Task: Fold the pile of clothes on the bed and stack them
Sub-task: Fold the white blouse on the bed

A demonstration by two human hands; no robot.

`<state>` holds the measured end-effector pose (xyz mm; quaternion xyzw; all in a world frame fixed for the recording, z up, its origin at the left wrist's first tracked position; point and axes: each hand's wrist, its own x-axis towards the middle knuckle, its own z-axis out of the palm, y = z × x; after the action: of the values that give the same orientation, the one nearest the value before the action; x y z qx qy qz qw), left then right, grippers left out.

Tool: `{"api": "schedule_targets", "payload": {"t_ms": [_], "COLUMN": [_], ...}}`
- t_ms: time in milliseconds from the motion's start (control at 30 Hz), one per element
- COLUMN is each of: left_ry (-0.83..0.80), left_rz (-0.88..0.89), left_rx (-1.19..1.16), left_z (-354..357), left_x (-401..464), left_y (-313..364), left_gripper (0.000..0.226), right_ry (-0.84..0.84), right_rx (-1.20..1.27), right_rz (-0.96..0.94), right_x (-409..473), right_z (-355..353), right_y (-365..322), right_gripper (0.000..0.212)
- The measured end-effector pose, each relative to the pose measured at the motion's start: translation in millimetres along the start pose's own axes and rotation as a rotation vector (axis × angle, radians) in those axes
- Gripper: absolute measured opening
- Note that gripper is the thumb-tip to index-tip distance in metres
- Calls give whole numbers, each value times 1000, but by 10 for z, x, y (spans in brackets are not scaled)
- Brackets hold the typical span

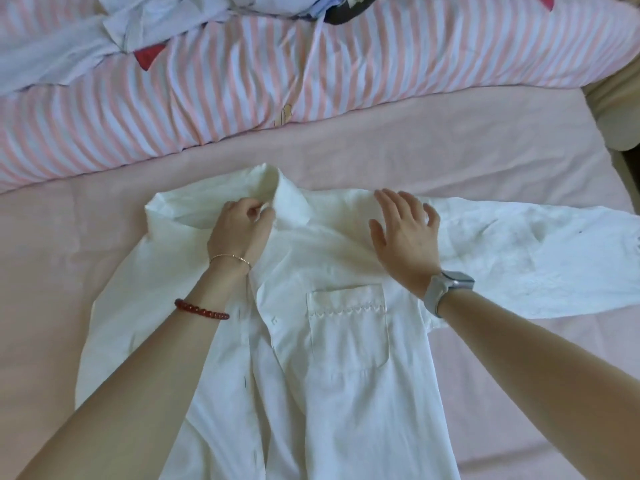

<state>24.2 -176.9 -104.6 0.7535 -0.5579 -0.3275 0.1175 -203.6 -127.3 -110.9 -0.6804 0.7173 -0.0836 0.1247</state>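
A white button-up shirt [346,341] lies front up on the pink bed sheet [52,271], collar away from me, chest pocket showing. One sleeve stretches out to the right. My left hand [239,230] pinches the shirt's collar at its left side. My right hand [405,233] rests flat on the shirt's right shoulder, fingers spread. A pile of pale blue and dark clothes [173,26] sits at the far top of the view.
A rolled pink-and-white striped duvet [311,71] runs across the bed behind the shirt. A cream object [616,109] stands at the bed's right edge. Bare sheet lies to the left and right of the shirt.
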Motion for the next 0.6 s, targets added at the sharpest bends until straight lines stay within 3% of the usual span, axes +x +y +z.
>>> {"api": "schedule_targets", "payload": {"t_ms": [133,233,300,433,600], "left_ry": [7,136,183,151,185], "left_rz": [120,178,119,-63,16], "left_rx": [42,-46,-56,-9,-79], "left_z": [31,81,96,142,182], "left_x": [189,312,403,514,146], "left_y": [216,303,341,384,196], "left_gripper": [38,31,29,43,41], "right_ry": [-174,-36,62,-19,80], "right_rx": [-103,-88,-131,-135,54], "right_rz": [-22,-25,12,63,-141], "right_x": [414,586,642,628,37], "right_z": [18,-10,-32,-12,-61], "right_y": [63,105,127,89,-131], "right_gripper": [36,25,22,33,42]}}
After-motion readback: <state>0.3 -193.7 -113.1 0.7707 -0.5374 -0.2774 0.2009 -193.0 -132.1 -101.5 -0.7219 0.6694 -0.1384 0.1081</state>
